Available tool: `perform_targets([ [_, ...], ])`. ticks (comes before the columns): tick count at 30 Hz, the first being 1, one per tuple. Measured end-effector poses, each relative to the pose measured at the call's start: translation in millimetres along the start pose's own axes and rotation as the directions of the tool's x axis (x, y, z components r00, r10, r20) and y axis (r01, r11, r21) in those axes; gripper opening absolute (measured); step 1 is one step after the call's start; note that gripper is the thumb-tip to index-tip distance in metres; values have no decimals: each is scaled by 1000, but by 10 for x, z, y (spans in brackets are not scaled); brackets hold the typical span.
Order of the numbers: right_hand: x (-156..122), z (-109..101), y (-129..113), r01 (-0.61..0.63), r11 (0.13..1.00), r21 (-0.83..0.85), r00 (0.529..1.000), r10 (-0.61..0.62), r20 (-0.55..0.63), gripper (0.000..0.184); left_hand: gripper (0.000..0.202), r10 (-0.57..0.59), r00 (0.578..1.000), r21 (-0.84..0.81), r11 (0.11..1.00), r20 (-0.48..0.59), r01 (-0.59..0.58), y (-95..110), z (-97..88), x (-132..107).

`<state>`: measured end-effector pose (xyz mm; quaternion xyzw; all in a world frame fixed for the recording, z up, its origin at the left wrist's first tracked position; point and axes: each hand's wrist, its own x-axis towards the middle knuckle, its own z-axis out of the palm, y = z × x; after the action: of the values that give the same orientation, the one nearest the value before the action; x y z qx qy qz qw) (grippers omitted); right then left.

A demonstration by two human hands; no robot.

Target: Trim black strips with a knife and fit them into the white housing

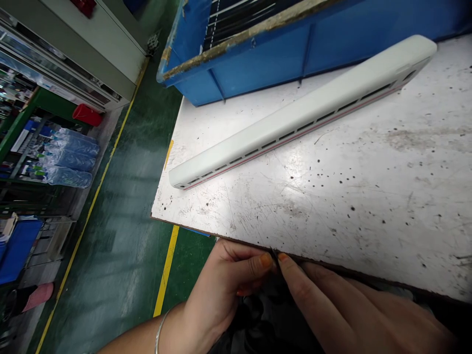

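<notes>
My left hand (228, 285) and my right hand (332, 305) meet just below the near edge of the white worktable (332, 196). Both pinch a small thin dark piece (275, 255) between thumb and fingertips, right at the table's edge. What the piece is I cannot make out. Something dark and bunched (265, 314) sits under the hands. A long white plastic cover with a row of slots (302, 113) lies diagonally across the table, apart from both hands. A thin bracelet circles my left wrist.
A blue crate (258, 64) holding dark strips stands at the table's far side. Left of the table runs a green floor with yellow lines (165, 270). Shelves with wrapped bottles (70, 157) and a grey cabinet (92, 44) stand further left.
</notes>
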<state>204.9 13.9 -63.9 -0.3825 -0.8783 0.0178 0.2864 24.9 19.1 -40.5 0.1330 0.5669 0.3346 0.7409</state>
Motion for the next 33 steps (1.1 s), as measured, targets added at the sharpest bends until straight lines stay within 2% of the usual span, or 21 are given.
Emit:
perform_targets([
  [5,-6,21,29,-11,1000,-4,999,11,-50,39,33,9,1000,-16,1000,7,-9,-6,3,-1],
  [11,23,-31,69,34,999,15,999,-34,-14,47,29,12,1000,-35,999,1,-12,-6,0,-4],
  [19,75,-52,-1,-37,999,-9,999,37,0,40,27,18,999,14,1000,-37,-17,-15,-2,1],
  [23,42,-33,0,-69,998,-11,997,69,-20,35,35,-10,1000,18,1000,-22,10,14,-6,-1],
  [26,6,-20,60,-92,981,170,993,77,94,39,41,-55,998,36,998,27,54,43,-31,-6],
  [28,-9,-23,106,-144,934,327,973,73,221,41,39,-80,995,45,996,59,77,58,-51,-7],
  [30,-10,-39,134,-224,886,405,948,101,303,37,38,-93,993,46,995,77,90,69,-63,-7],
  [33,6,-77,127,-303,846,438,933,168,319,33,36,-110,990,22,994,91,108,82,-65,-11],
])
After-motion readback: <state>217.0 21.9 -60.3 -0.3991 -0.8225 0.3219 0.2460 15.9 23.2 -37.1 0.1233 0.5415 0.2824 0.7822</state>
